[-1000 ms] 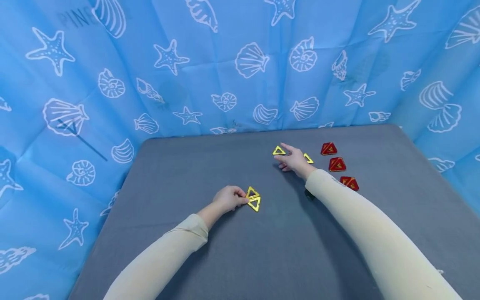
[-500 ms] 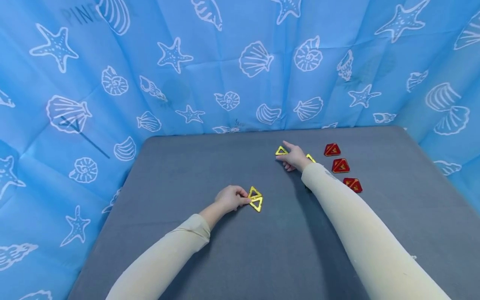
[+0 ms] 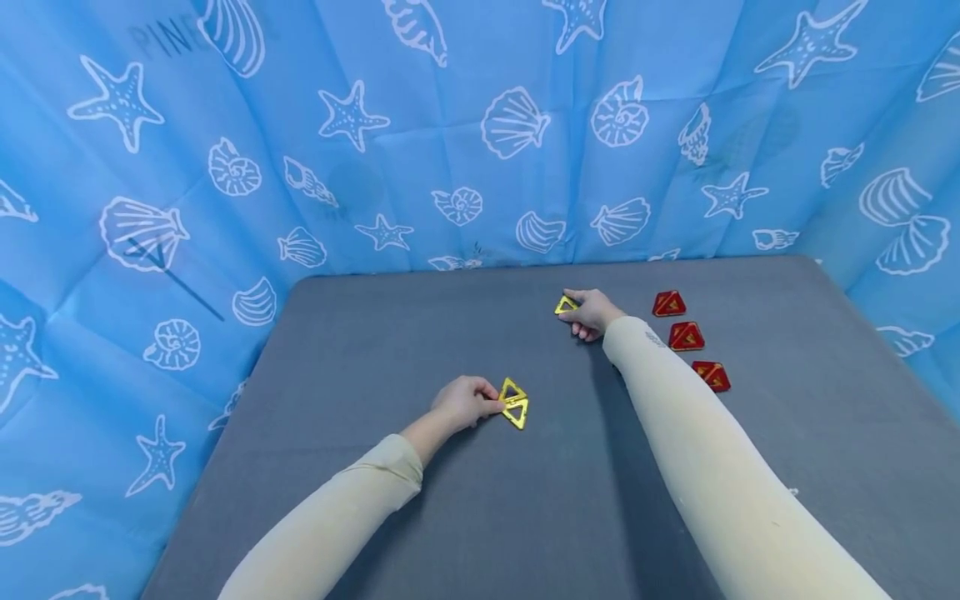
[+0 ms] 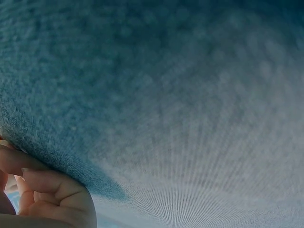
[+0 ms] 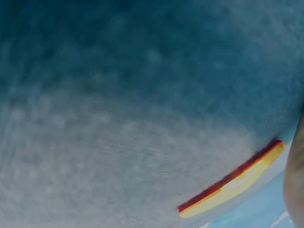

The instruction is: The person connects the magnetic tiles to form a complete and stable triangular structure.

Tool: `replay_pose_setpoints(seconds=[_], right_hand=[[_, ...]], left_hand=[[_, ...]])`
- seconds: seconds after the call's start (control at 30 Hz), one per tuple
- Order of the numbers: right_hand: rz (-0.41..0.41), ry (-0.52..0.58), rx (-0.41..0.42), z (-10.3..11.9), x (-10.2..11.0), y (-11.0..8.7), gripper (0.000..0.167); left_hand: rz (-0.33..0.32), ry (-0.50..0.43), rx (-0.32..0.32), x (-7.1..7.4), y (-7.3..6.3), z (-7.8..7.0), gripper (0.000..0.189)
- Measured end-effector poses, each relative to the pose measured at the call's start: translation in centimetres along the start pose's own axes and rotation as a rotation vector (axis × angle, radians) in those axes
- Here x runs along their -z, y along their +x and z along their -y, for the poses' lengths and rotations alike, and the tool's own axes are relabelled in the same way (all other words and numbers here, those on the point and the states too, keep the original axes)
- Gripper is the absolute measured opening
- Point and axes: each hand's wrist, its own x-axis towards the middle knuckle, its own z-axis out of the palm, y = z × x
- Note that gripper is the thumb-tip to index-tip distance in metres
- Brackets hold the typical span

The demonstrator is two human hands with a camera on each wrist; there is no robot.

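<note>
Two yellow triangular frame tiles [image 3: 514, 415] lie edge to edge on the grey table. My left hand [image 3: 463, 402] pinches them at their left side between thumb and fingers. In the left wrist view, the curled fingers [image 4: 59, 194] show at the lower left, with the tiles out of sight. Further back, my right hand [image 3: 592, 315] pinches another yellow triangular tile [image 3: 566, 306] between thumb and forefinger, its remaining fingers curled under. Only a sliver of the right hand [image 5: 295, 175] shows at the edge of the right wrist view.
Three red tile pieces [image 3: 686, 337] with yellow markings lie in a column right of my right forearm. A yellow tile edge with dark red along it [image 5: 232, 183] shows in the right wrist view. A blue shell-print curtain [image 3: 420, 142] hangs behind the grey table [image 3: 375, 333].
My right thumb and forefinger have come together on the far yellow tile. The right forearm has swung slightly left, covering another yellow tile beside the wrist. My left hand keeps its hold.
</note>
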Motion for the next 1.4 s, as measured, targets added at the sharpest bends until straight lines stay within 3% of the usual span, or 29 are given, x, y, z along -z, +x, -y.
replay_pose_setpoints(seconds=[0.3,0.8,1.0,1.23,1.4], right_hand=[[-0.016,-0.027,0.055,-0.1,-0.1,-0.7,0.06],[-0.176,-0.227,0.158,-0.2,-1.1,-1.5,0.041],[-0.152,-0.155,0.196,-0.1,-1.6,-2.1,0.038],[-0.035,-0.03,0.27,-0.5,-2.0,-3.7,0.048],[0.022,0.053,0.278,-0.6,-2.4,-5.4,0.054]], left_hand=[[0.001,0.006,0.012,-0.1,-0.1,-0.1,0.014],[0.008,0.004,0.024,-0.1,-0.1,-0.2,0.015],[0.01,0.0,0.03,0.0,0.0,-0.2,0.016],[0.009,0.007,0.02,-0.1,0.1,0.0,0.014],[0.007,0.017,0.019,0.0,0.0,-0.2,0.014]])
